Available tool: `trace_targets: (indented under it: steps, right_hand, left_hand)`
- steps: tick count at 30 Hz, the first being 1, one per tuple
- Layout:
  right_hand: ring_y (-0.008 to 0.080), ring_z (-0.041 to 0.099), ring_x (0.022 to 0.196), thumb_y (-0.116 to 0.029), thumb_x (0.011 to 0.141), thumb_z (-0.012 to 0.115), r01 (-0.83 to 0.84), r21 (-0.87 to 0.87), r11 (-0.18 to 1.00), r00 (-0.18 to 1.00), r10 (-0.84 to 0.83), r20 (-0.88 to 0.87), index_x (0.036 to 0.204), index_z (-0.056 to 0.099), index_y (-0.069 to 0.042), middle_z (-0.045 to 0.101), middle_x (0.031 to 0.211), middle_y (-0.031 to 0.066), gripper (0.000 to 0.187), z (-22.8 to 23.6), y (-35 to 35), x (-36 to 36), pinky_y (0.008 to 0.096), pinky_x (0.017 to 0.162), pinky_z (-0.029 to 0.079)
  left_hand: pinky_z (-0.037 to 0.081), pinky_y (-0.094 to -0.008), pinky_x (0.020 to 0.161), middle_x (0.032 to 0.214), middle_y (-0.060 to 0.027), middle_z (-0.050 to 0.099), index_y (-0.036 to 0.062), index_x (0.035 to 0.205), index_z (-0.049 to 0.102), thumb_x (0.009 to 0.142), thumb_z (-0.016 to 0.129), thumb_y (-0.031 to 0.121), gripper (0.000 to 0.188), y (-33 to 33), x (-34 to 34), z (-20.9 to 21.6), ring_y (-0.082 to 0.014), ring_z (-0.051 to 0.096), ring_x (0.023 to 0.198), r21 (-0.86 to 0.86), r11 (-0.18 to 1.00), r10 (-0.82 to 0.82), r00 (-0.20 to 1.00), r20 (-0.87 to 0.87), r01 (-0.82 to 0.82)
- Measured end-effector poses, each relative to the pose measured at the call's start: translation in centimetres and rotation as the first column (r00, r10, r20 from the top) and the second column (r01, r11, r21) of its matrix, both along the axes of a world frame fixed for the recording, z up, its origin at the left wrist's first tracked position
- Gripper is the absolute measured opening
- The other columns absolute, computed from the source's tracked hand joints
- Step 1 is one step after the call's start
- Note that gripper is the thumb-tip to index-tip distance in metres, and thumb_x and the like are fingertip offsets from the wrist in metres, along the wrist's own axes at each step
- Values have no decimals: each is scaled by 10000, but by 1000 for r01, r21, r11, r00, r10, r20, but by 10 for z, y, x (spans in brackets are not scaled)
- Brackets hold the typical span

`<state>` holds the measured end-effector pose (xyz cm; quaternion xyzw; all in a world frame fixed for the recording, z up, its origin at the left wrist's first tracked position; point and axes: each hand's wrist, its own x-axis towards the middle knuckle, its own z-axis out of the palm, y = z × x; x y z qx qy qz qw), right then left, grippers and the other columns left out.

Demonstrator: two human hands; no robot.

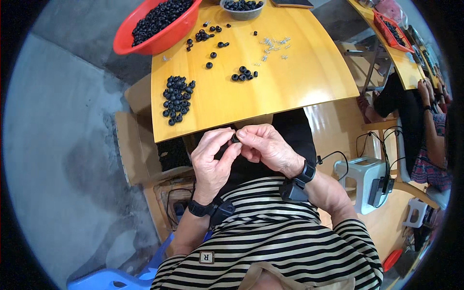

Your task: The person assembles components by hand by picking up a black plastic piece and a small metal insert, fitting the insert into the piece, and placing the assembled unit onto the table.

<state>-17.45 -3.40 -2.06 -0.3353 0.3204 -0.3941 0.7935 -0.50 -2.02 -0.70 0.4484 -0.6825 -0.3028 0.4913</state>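
Just in front of the table's near edge, my left hand (211, 162) and my right hand (269, 147) meet with fingertips closed on one small round black plastic part (235, 138). The fingers cover most of it. Beyond my left hand, a cluster of similar black parts (177, 99), some showing round holes, lies on the yellow table (280, 92). A smaller group of black parts (244, 74) sits farther back. Tiny clear pieces (273, 46) are scattered to its right.
A red basin (122, 37) full of black parts stands at the far left corner. Beside it is a clear bowl (243, 14) of more. An open cardboard box (126, 140) is below left. To the right are a white stool (360, 181), cables and another person's arm (433, 137).
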Motion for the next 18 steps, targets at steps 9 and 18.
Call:
trace_targets:
  steps: [9, 18]
  right_hand:
    - [152, 597, 641, -162, 880, 677, 178, -730, 659, 552, -682, -480, 832, 677, -8, 653, 717, 76, 162, 7, -58, -29, 310, 588, 481]
    - [356, 638, 809, -110, 813, 649, -28, -884, 467, 198, -864, -463, 866, 712, -29, 647, 835, 175, 116, -22, -139, -48, 428, 759, 518]
  left_hand:
    - [484, -281, 862, 1022, -112, 696, -27, 1041, 695, 784, 742, -42, 261, 0, 2, -2, -179, 635, 935, 37, 999, -11, 999, -37, 12]
    - [485, -265, 825, 983, -98, 692, -26, 1036, 698, 789, 743, -42, 252, 1, 2, -1, -163, 629, 897, 53, 998, -28, 998, -55, 31]
